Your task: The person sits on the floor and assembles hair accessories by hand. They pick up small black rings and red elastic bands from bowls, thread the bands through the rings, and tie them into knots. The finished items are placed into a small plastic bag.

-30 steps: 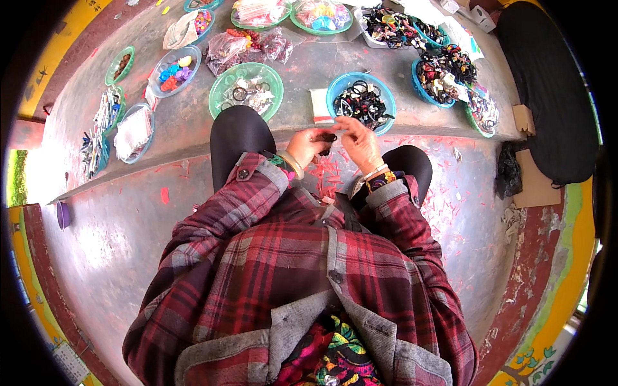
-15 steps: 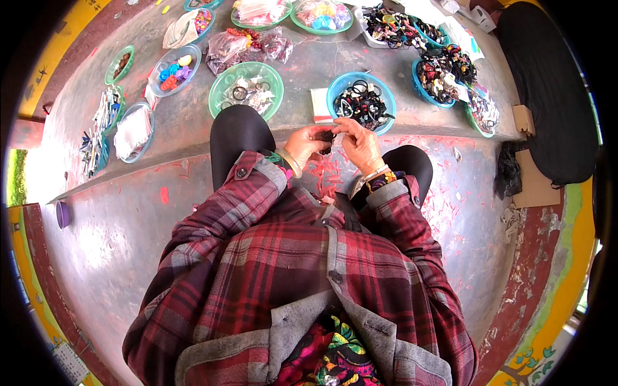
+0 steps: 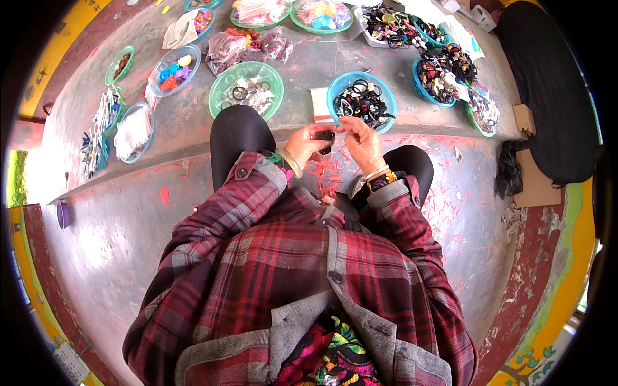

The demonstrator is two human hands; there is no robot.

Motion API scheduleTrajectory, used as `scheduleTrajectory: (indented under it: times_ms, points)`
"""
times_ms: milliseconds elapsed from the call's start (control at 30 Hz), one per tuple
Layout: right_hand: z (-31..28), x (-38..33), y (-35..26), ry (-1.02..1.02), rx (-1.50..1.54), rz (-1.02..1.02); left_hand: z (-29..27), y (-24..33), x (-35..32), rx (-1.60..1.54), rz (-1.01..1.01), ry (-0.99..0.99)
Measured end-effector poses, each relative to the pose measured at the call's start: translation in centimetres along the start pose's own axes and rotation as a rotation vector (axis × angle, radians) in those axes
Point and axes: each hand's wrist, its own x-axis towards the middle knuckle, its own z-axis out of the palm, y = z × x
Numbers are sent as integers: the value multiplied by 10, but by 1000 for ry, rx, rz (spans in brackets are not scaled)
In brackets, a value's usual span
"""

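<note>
Between my knees, my left hand [image 3: 305,144] is closed on a small black hair tie [image 3: 326,137], its loops bunched at the fingertips. Close on its right, my right hand [image 3: 364,145] has thumb and fingers pinched together; whatever they hold is too small to make out. Just beyond the hands stands a blue basket [image 3: 331,98] of black hair ties with white bits among them. A green basket [image 3: 215,96] with rings and small clear packets sits beyond my left knee. Beside the blue basket lies a white card or pad [image 3: 320,105].
More baskets line the concrete ledge [image 3: 302,67]: a blue one [image 3: 418,83] of hair ties at right, a clear one [image 3: 152,143] of white packets at left. A plastic bag [image 3: 225,55] lies farther back. Red scraps [image 3: 444,186] litter the floor; a purple cup [image 3: 62,215] stands left.
My right fingertips have drawn slightly right, away from the left ones. More of the black hair tie shows at my left fingertips. The baskets have not moved.
</note>
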Motion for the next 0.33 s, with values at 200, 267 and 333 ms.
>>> scheduleTrajectory:
  times_ms: [200, 267, 333]
  points:
    - [1, -1, -4, -83, -36, -29, 1, -1, 0, 6, -26, -16]
    - [0, -1, -5, -100, -117, -91, -1, -2, 1, 10, -37, -27]
    - [0, -1, -6, -118, -259, -176, 0, 0, 0, 53, -48, -18]
